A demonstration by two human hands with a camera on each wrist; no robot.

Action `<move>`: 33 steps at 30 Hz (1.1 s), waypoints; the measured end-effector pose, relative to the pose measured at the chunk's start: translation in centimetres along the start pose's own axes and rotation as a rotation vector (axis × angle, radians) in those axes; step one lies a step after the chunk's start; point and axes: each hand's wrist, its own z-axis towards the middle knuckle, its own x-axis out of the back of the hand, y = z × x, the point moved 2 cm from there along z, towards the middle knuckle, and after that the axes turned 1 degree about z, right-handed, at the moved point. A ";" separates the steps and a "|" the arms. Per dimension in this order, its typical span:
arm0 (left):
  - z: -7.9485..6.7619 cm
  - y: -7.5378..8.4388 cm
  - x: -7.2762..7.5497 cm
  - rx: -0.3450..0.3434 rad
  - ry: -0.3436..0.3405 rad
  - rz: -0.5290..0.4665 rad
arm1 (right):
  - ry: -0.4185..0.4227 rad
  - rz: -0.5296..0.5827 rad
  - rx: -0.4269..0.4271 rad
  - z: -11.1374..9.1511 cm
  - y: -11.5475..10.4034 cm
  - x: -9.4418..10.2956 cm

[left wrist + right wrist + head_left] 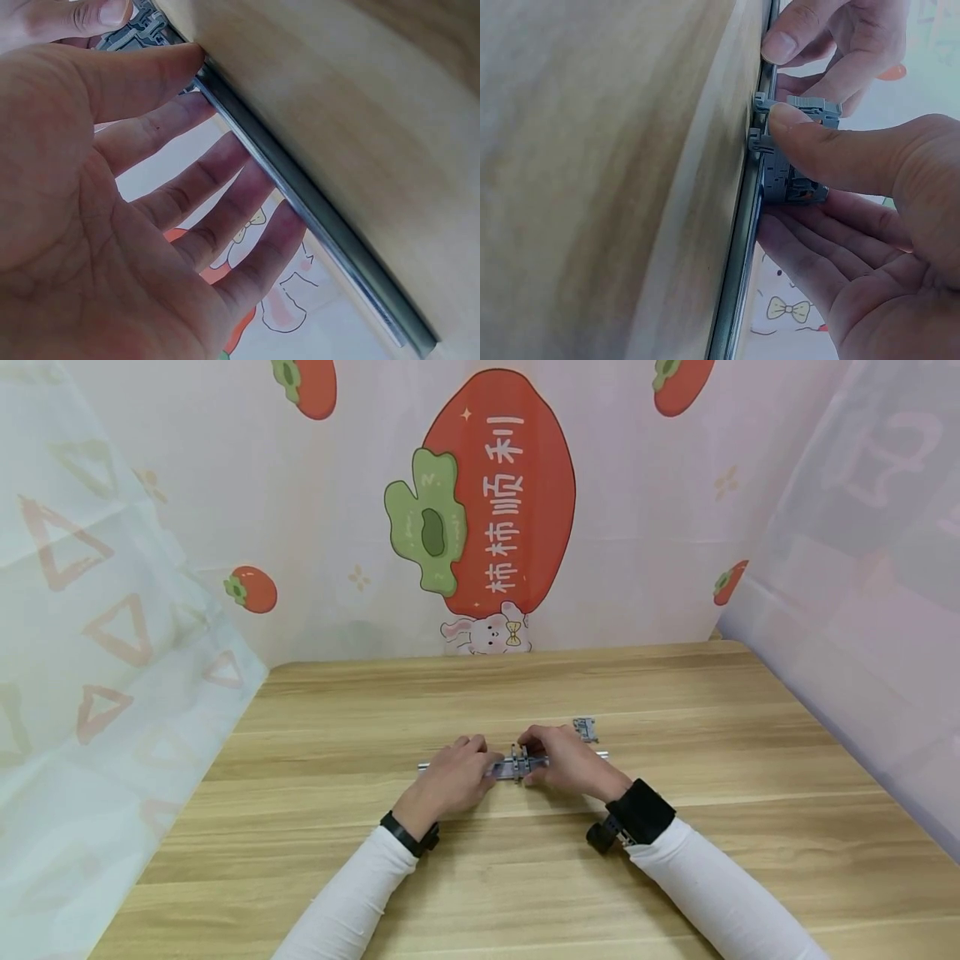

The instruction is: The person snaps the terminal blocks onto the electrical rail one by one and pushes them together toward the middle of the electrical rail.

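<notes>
A metal DIN rail (pixel 603 754) lies crosswise on the table, its slotted grey strip running left to right. My left hand (pixel 452 775) holds the rail left of centre, thumb on the near edge and fingertips along the far edge; the rail's free end (pixel 330 232) stretches past the little finger in the left wrist view. Two grey terminal blocks (pixel 799 187) stand side by side on the rail, a small gap between their feet. With thumb and fingers, my right hand (pixel 570 762) pinches these blocks from the right side; its fingers partly hide them.
Another grey terminal block (pixel 586 729) lies loose on the wooden table (pixel 675 877), just behind the right hand. A printed curtain (pixel 637 527) hangs along the back edge, with white cloth at both sides. A black camera (pixel 602 837) hangs from the right wrist strap.
</notes>
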 end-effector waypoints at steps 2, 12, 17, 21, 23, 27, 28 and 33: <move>0.0 0.0 0.1 0.000 -0.003 0.001 | -0.003 0.012 0.000 0.0 0.0 0.1; 0.0 -0.1 -0.1 -0.010 0.002 0.007 | -0.023 0.016 0.027 -0.1 -0.1 0.5; 0.0 -0.2 -0.2 -0.010 0.003 0.012 | -0.034 0.002 0.024 -0.2 -0.2 0.8; 0.1 -0.2 -0.2 -0.007 0.001 0.011 | -0.041 0.002 0.026 -0.2 -0.2 0.9; 0.1 -0.2 -0.3 -0.005 0.000 0.011 | -0.045 0.009 0.027 -0.1 -0.2 0.9; 0.1 -0.2 -0.3 -0.002 0.000 0.010 | -0.047 0.017 0.017 -0.1 -0.1 0.8; 0.2 -0.2 -0.3 -0.001 -0.001 0.009 | -0.048 0.017 0.014 0.0 -0.1 0.8; 0.2 -0.2 -0.3 -0.003 -0.003 0.008 | -0.027 0.029 0.024 0.1 0.0 0.6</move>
